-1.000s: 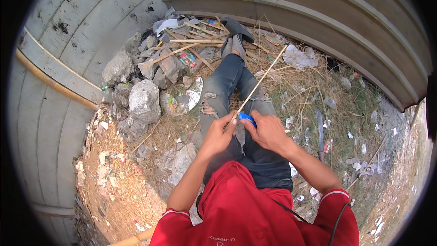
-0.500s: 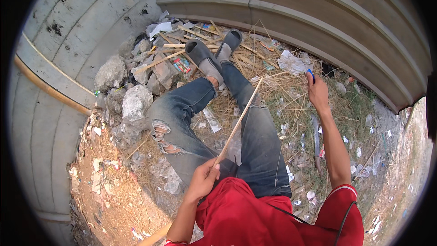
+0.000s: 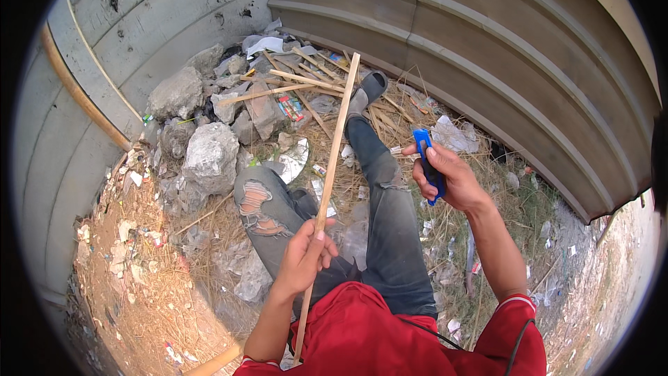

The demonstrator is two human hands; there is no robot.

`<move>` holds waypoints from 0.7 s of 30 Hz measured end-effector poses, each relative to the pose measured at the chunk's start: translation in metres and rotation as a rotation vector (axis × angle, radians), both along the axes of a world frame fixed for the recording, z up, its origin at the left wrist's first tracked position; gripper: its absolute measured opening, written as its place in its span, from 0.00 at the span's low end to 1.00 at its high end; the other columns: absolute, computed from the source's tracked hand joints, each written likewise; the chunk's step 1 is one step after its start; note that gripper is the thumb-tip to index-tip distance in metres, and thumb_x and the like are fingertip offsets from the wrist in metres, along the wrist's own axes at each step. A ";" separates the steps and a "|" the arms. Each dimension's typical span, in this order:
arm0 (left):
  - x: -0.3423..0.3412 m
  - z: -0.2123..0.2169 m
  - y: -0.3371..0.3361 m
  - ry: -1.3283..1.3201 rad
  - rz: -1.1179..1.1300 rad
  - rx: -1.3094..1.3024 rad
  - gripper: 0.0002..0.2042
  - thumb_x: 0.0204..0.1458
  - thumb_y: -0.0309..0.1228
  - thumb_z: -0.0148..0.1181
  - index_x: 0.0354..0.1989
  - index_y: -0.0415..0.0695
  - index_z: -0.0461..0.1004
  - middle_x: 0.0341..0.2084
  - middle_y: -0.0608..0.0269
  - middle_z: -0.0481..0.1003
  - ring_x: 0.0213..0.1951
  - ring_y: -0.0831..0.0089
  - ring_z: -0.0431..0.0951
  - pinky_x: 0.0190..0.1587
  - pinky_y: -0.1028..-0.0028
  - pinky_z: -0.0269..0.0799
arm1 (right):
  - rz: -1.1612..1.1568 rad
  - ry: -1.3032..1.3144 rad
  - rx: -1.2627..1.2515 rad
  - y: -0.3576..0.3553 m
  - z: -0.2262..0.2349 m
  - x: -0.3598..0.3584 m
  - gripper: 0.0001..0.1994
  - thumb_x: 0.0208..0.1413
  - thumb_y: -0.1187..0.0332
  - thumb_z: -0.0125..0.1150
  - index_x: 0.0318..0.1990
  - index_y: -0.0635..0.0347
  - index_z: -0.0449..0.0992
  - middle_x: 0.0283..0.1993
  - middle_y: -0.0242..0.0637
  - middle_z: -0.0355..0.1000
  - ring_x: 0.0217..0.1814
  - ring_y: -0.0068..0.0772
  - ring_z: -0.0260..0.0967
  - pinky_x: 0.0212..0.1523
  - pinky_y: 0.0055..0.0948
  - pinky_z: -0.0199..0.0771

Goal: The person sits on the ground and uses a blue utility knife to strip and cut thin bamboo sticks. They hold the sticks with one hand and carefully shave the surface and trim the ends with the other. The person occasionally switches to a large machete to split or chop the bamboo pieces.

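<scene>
My left hand is closed around a long, narrow bamboo strip, pale and flat. The strip runs from beside my red shirt, up between my legs, to its far end over the pile of strips. To the right, over my right leg, my right hand grips a blue utility knife. The thumb lies along the knife's body, and I cannot make out a blade. The knife and the held strip are apart. Ahead, more pale strips lie in a loose heap by my right foot.
Grey rocks are piled at the left, under a pale metal wall with a pole against it. Brown corrugated sheeting closes off the far right. Dry grass and litter cover the ground. My bent legs take up the middle.
The bamboo strip has swung more upright and reaches farther out. My right hand has come down and nearer, turning the knife into plain view. My left foot has drawn back.
</scene>
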State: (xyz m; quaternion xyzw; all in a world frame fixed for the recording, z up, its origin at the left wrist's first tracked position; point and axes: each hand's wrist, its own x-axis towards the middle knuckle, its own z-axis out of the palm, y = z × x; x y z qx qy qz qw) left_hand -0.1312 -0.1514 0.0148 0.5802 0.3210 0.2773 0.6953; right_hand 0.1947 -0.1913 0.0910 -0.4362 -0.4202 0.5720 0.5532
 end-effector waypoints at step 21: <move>0.107 0.049 0.159 -0.219 -0.276 -0.120 0.22 0.73 0.35 0.47 0.72 0.45 0.60 0.24 0.73 0.69 0.20 0.87 0.61 0.23 0.84 0.54 | 0.030 -1.412 0.197 0.118 0.055 -0.019 0.17 0.68 0.53 0.56 0.45 0.60 0.69 0.23 0.55 0.74 0.28 0.66 0.74 0.31 0.58 0.72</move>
